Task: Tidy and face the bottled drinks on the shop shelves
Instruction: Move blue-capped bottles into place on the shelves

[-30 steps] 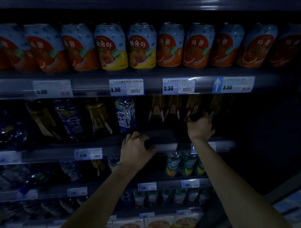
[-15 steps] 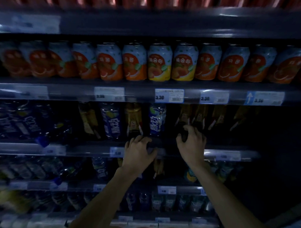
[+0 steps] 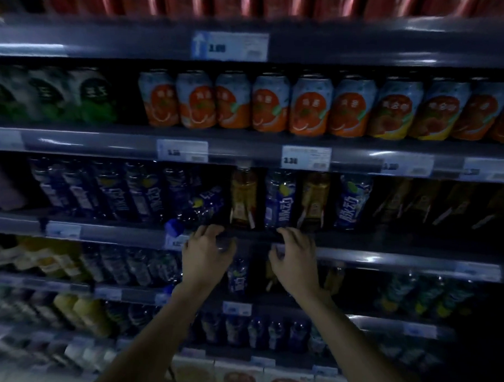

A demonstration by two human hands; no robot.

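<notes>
In the dim head view, blue-labelled bottles (image 3: 279, 201) and amber tea bottles (image 3: 243, 198) stand mixed on the middle shelf (image 3: 389, 237). One blue bottle (image 3: 198, 211) lies tipped on its side, cap toward the shelf's front edge. My left hand (image 3: 207, 253) rests at the shelf lip just below that tipped bottle, fingers curled and apart, holding nothing. My right hand (image 3: 297, 256) hovers at the lip below the upright blue and amber bottles, fingers spread, holding nothing.
Orange and peach drink cans (image 3: 273, 105) line the shelf above, with green cans (image 3: 70, 97) at left. More blue bottles (image 3: 108, 193) fill the middle shelf's left part, dark tea bottles (image 3: 417, 202) its right. Lower shelves hold small bottles (image 3: 128, 269) and boxed goods (image 3: 240, 374).
The view has swung left along the shelves. Both hands moved left; the right hand left the dark tea bottles and now sits beside the left hand at the shelf lip.
</notes>
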